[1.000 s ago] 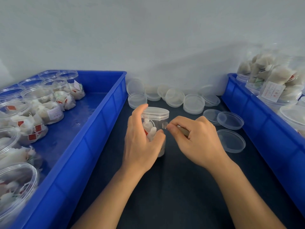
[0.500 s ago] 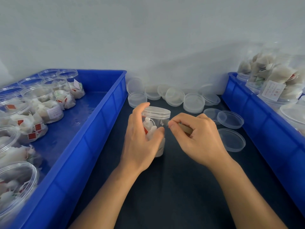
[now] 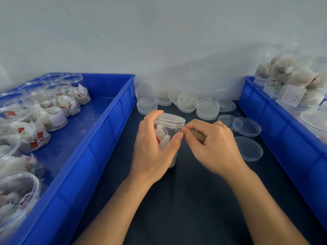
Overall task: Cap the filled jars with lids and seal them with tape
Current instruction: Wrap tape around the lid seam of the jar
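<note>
L hand (image 3: 152, 147) fingers curled round the jar (image 3: 168, 138), thumb tip on its front wall, index up by the lid (image 3: 170, 119). R hand (image 3: 212, 147) fingers pinched together at the jar's side just under the lid rim, tip to tip w/ the L thumb; a small tan roll (image 3: 199, 135) tucked in that hand; can't tell if tape is out. Jar stands on the dark bench (image 3: 185, 200), capped, white sachets inside. Loose clear lids (image 3: 207, 108) behind it along the wall, more to its R. Blue crate (image 3: 99, 147) to the L w/ open filled jars (image 3: 53, 117); another blue crate (image 3: 283, 135) to the R w/ packed jars.
</note>
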A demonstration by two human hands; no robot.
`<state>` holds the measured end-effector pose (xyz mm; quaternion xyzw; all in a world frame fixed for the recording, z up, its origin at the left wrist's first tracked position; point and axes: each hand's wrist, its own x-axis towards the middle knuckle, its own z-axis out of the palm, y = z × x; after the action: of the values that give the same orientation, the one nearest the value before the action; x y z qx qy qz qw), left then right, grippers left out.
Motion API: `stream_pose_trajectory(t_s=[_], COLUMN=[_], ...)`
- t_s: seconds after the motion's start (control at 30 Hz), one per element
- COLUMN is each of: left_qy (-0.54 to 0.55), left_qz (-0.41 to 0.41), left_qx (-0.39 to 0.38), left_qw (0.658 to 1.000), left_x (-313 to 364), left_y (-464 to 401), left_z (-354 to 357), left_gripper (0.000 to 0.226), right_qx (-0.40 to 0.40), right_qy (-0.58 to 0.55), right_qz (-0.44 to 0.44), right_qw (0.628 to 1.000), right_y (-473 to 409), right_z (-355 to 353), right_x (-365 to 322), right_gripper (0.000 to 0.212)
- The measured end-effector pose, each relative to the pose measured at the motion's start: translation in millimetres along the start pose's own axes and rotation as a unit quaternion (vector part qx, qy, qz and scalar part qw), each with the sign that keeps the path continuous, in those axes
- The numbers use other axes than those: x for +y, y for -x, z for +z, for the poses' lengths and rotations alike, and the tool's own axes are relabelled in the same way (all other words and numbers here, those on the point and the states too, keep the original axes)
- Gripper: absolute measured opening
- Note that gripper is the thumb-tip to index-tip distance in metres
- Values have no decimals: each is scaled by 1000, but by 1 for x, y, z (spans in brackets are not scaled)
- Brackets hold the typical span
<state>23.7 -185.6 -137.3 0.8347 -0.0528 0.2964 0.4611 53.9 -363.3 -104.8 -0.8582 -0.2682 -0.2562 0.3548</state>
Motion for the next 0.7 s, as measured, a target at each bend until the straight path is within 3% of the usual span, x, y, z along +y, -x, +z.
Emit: stream_pose_trajectory(t_s=[0.47, 0.7], left_qy=[20, 9], left_qz=[-14, -17], left_qx=[-6, -6], left_qw=[1000, 1000], left_x=[2, 3], left_y=[2, 2], left_z=[0, 1], left_gripper=[48, 64], right_qx=[28, 23], right_qy=[26, 33], right_qz=[19, 38], right_qw=[999, 998], right_y=[-1, 0], right_z=[1, 0], right_x=[-3, -4], right_gripper=[26, 28])
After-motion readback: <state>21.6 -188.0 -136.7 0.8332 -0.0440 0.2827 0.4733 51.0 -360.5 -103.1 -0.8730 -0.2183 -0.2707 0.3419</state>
